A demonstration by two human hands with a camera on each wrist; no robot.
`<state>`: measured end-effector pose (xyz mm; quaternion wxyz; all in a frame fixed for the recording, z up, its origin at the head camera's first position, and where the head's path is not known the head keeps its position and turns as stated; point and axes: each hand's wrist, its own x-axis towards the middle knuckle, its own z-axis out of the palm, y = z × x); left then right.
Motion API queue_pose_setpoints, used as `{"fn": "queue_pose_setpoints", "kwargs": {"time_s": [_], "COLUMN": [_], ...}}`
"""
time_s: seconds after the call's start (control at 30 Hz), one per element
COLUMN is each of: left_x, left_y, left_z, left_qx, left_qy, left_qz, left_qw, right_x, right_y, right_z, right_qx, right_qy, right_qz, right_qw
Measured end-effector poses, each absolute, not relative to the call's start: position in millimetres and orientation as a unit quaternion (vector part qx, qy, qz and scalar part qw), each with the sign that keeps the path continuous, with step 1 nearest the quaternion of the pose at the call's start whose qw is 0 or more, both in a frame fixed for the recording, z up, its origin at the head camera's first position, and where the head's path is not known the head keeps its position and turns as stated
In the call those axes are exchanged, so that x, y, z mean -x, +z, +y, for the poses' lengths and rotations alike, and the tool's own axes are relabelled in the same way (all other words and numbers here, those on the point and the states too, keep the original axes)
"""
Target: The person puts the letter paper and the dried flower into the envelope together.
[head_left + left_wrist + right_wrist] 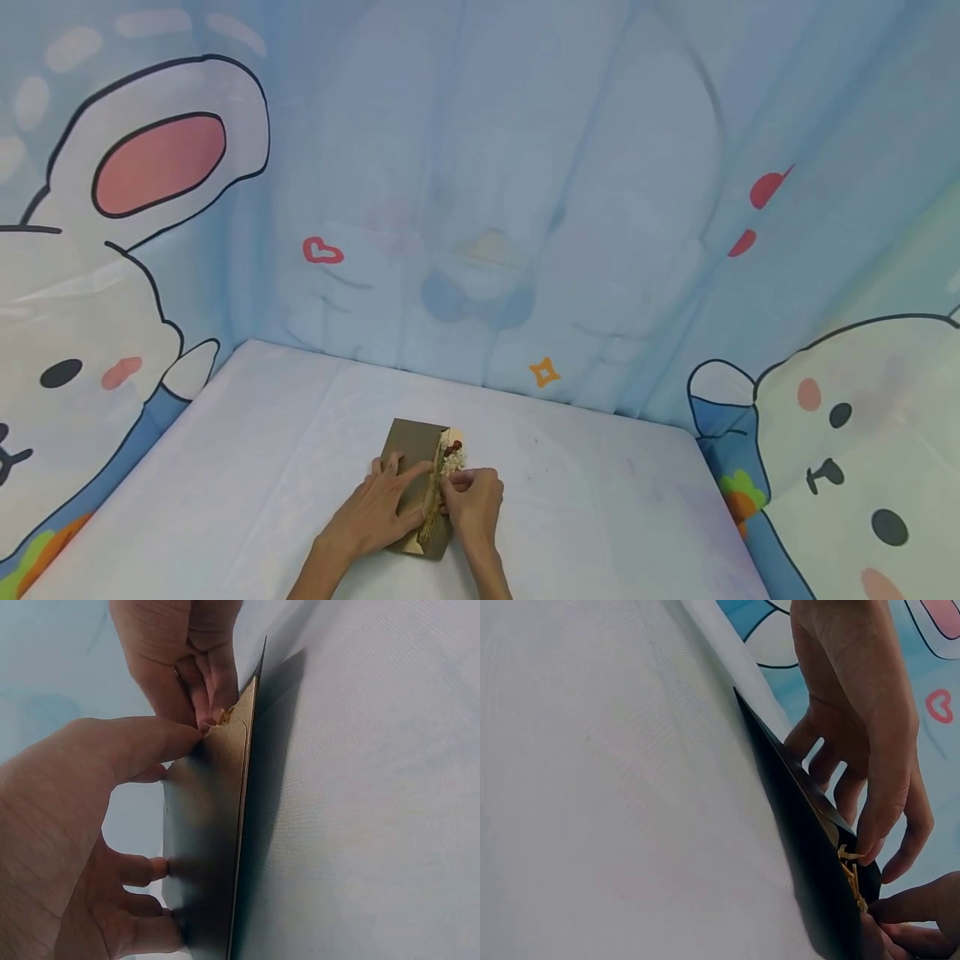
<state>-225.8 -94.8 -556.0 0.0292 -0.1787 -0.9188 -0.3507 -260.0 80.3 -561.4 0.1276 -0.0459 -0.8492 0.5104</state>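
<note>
A flat brown-gold folded card lies on the table with a slit-like opening along its right part. White dried flowers and a few red-brown bits show in that opening, with yellow shreds along it. Spread over the card, my left hand rests its fingers on the cover, its thumb and index finger reaching to the edge of the opening. My right hand has thumb and fingertips pinched together at the dried flowers; its fingers hide most of what they hold. In the left wrist view both hands meet at the card's edge.
A white cloth covers the table. Behind and beside it hangs a blue curtain printed with cartoon animals, meeting the table's back edge.
</note>
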Motion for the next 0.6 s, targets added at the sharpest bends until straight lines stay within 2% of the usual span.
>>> {"fn": "queue_pose_setpoints", "kwargs": {"time_s": [0.6], "left_x": [224], "left_y": [-556], "left_z": [-96], "left_qx": [0.170], "left_qy": [-0.348], "left_qz": [-0.921], "left_qw": [0.030], "right_x": [264], "right_y": [-568], "right_z": [69], "right_qx": [-0.005], "right_qy": [0.541], "right_qz": [-0.832], "right_qw": [0.123]}}
